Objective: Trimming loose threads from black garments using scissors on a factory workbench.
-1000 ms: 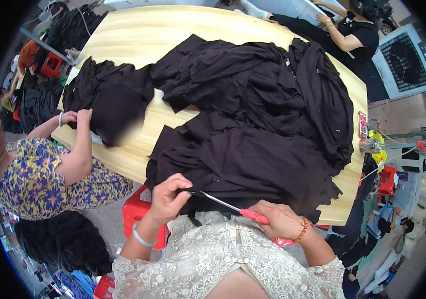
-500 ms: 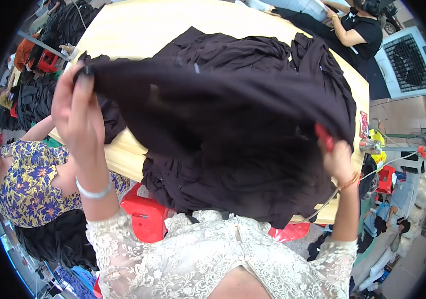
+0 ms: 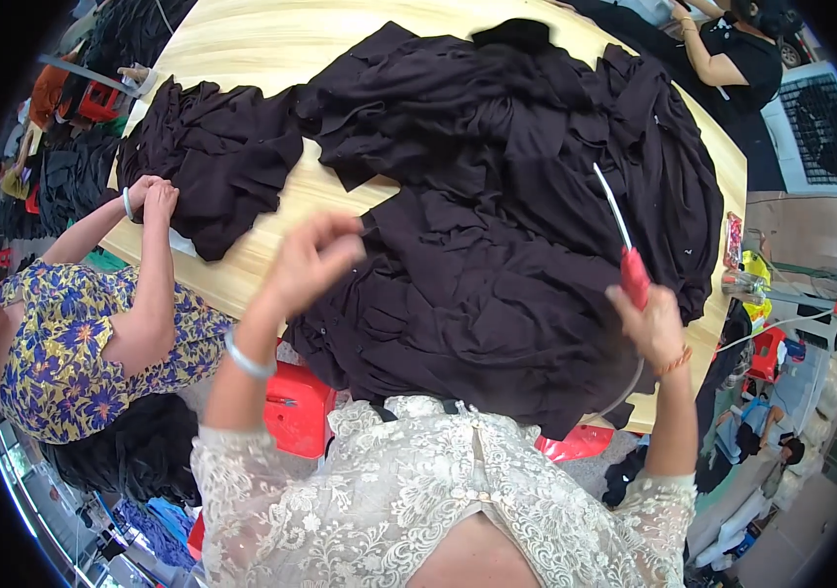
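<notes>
Both hands are raised over the wooden surface (image 3: 242,59): left hand (image 3: 312,263) pinching an edge of limp, light black fabric (image 3: 497,294) heaped below, right hand (image 3: 648,318) gripping red-handled scissors (image 3: 624,245), likely best gathered by hems.

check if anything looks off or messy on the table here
No damage or spill shows. The black garments lie in crumpled heaps on the wooden table, some hanging off its near edge. The right hand holds red-handled scissors blade-up over them.
</notes>
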Demonstrator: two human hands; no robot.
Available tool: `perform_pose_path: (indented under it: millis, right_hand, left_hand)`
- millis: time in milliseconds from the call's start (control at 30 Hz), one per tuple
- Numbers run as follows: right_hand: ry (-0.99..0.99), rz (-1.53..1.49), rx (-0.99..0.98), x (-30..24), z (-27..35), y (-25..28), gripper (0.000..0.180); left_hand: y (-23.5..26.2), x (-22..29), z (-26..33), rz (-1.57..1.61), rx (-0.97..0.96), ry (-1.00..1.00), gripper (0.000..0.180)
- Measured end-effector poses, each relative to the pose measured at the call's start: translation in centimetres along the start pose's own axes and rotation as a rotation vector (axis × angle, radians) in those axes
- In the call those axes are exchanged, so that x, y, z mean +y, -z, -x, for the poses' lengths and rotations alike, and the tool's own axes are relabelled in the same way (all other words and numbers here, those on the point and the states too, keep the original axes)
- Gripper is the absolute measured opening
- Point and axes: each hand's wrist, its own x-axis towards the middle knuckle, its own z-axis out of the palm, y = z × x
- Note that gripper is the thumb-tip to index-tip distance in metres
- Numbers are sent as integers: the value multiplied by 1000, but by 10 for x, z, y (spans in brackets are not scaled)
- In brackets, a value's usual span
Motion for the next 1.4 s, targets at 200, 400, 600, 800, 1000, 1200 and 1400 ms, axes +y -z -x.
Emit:
perform_pose_path:
  millis: [200, 400, 600, 800, 1000, 1200, 1400]
  right_hand:
    - [206, -138, -9, 0, 71, -53, 42]
    - [266, -14, 29, -2, 90, -75, 44]
    - [384, -95, 38, -1, 111, -82, 52]
    - [288, 10, 322, 13, 115, -103, 49]
    - [124, 86, 421, 59, 84, -98, 65]
    - [35, -505, 361, 76, 79, -72, 16]
    - [170, -603, 339, 75, 108, 11, 9]
  left_hand:
    - [-62, 2, 106, -222, -362, -164, 46]
    - [-68, -6, 101, -118, -253, -273, 24]
    - [-31, 48, 46, 833, 250, 137, 13]
    - [-41, 37, 22, 1065, 228, 76, 14]
    - [-26, 88, 80, 970, 380, -69, 28]
    - [4, 136, 88, 1114, -718, -784, 18]
    - [24, 121, 126, 1308, -734, -594, 24]
